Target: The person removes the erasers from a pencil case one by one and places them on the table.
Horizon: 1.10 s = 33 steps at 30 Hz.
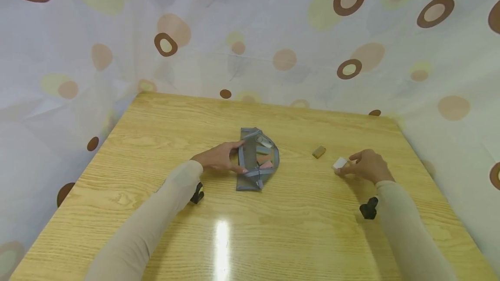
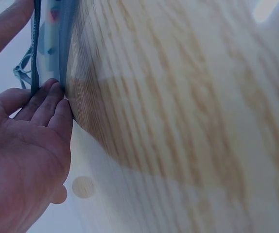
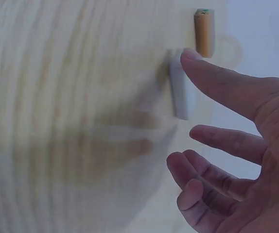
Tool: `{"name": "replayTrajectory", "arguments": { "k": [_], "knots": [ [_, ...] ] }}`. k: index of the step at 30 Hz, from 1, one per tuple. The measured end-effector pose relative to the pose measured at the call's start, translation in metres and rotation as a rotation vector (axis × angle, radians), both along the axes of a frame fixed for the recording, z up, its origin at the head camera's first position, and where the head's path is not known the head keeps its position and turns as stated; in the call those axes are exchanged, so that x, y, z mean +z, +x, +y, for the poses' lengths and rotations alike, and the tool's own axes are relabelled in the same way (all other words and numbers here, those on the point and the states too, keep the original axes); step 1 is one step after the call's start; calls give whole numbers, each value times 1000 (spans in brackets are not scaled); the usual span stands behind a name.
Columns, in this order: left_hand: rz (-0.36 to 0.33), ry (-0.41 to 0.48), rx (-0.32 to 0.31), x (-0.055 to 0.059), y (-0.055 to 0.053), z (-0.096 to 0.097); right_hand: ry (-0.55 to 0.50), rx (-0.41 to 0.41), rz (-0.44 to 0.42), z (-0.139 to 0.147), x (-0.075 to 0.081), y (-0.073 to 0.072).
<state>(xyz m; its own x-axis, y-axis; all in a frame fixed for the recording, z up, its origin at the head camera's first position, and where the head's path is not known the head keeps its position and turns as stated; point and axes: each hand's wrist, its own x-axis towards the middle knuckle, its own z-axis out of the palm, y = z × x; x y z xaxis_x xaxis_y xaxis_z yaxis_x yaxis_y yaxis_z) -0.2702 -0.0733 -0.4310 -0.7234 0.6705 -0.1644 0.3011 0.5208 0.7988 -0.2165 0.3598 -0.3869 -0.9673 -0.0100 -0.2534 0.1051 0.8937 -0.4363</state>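
Observation:
A grey see-through zip pouch [image 1: 249, 179] lies on the table with its mouth spread, several small coloured pieces [image 1: 263, 158] showing inside. My left hand [image 1: 220, 157] holds the pouch by its left side, thumb and fingers at opposite ends of the mouth; its curled fingertips meet the pouch edge in the left wrist view. A white rectangular block [image 1: 340, 163] rests on the table to the right. Beside it is my right hand [image 1: 365, 166], thumb tip right at the block [image 3: 179, 90] and the other fingers spread apart from it in the right wrist view.
Between the pouch and the white block lies a small orange-brown block [image 1: 319, 151] with a green end. The wooden table [image 1: 304, 229] reaches back to a white patterned cloth [image 1: 273, 34], which also hangs along both sides.

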Motion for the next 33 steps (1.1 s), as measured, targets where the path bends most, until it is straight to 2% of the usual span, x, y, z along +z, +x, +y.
{"name": "replayTrajectory", "arguments": {
  "k": [5,9,13,18,26,33],
  "knots": [
    [-1,-4,3,2,1,1,32,70,108,-9,18,-5],
    [-11,13,4,1,0,-1,-2,99,145,-27,31,-12],
    [-10,20,1,1,0,0,-29,123,162,-44,36,-17],
    [-1,25,-14,1,1,1,-92,149,171,-64,35,-18],
    [14,-1,0,0,0,-1,-152,179,172,-98,29,-24],
    [0,8,1,-3,-1,-1,-186,240,167,-122,17,-27]
  ]
}}
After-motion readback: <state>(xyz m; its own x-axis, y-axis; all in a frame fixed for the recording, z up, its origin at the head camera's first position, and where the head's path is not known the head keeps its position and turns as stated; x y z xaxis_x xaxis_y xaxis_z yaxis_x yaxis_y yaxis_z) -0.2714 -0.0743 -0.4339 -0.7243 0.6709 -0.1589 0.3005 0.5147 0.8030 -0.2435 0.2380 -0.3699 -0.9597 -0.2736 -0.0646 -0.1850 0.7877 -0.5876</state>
